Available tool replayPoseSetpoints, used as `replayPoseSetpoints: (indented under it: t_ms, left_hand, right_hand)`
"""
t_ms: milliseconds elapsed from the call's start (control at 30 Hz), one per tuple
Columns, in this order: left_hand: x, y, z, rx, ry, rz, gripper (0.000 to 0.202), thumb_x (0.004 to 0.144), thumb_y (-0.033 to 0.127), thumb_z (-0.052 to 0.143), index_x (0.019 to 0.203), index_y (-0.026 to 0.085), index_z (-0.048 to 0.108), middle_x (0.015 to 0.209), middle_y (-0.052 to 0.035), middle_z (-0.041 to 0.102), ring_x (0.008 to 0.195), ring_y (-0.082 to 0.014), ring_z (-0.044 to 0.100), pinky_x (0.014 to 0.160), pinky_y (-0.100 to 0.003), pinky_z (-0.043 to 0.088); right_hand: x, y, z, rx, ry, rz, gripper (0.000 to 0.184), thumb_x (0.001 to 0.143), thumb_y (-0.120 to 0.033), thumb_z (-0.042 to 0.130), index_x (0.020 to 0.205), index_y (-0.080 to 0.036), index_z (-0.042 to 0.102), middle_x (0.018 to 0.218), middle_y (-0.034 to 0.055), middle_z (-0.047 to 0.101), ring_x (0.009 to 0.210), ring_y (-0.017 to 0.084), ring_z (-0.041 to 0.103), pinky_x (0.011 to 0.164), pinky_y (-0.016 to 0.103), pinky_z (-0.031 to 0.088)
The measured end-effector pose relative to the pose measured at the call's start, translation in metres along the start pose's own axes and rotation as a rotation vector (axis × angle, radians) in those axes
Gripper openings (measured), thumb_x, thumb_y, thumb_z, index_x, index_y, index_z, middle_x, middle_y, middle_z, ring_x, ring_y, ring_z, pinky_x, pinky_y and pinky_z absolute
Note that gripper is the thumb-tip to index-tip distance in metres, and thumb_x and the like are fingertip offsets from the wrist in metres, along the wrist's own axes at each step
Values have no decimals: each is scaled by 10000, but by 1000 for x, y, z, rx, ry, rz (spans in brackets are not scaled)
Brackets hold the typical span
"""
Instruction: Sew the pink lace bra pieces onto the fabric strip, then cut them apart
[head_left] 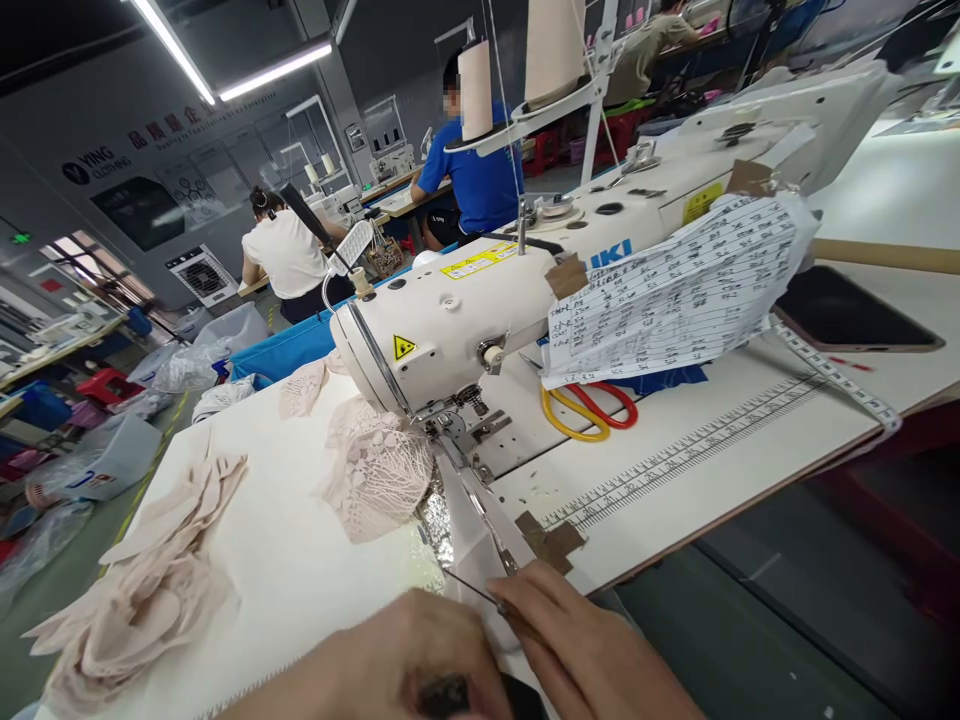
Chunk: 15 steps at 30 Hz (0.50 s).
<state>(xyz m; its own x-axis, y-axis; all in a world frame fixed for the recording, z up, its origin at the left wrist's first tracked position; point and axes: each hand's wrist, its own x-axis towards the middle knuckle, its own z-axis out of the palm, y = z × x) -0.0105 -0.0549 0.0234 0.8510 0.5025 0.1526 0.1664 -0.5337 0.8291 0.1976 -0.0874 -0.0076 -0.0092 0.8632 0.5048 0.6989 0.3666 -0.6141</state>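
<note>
My left hand (424,655) is curled closed near the table's front edge, round a dark object (444,696) mostly hidden by the fingers. Close beside it, my right hand (574,640) has its fingers pressed together at a thin dark pointed tool (471,588). The tool's tip lies over a pale fabric strip (466,525), which runs through a metal guide toward the needle area of a white sewing machine (442,310). A beige lace piece (379,470) lies left of the needle, partly under the machine head.
Beige fabric pieces (142,600) lie heaped at the left. Scissors with red and yellow handles (581,412) rest behind the printed ruler (675,455). A phone (855,308) and tape measure (832,375) are at the right. A written sheet (667,290) hangs on the machine. Two people sit beyond.
</note>
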Motion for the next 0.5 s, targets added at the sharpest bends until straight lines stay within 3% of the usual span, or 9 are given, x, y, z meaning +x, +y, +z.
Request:
replayPoseSetpoints:
  t_ms: [133, 200, 367, 500]
  left_hand:
    - [-4, -10, -17, 159, 469, -281, 288, 986, 343, 410, 823, 191, 593, 758, -55, 658, 708, -162, 631, 659, -292, 527]
    - [-4, -23, -22, 266, 574, -295, 230, 988, 288, 400, 907, 187, 589, 825, -64, 645, 774, -172, 625, 687, -312, 534]
    - [8, -48, -24, 616, 513, -153, 282, 945, 150, 400, 1209, 187, 491, 1219, -150, 561, 1135, -237, 562, 896, -415, 540]
    - [26, -57, -28, 883, 451, -171, 390, 904, 133, 447, 1290, 174, 419, 1198, -160, 567, 1104, -270, 568, 893, -465, 542]
  right_hand:
    - [7, -6, 6, 56, 7, 0, 300, 961, -414, 428, 875, -252, 666, 684, 36, 647, 704, 216, 673, 581, 236, 559]
    - [10, -7, 8, 172, -43, 19, 280, 973, -370, 410, 882, -250, 647, 718, 32, 658, 714, 203, 675, 597, 225, 557]
    - [17, -10, 13, 635, -272, 221, 222, 989, -345, 394, 944, -263, 595, 835, -11, 671, 829, 157, 667, 741, 190, 532]
    - [17, -9, 20, 865, -335, 470, 242, 952, -447, 476, 967, -248, 614, 899, -4, 669, 896, 173, 636, 800, 192, 501]
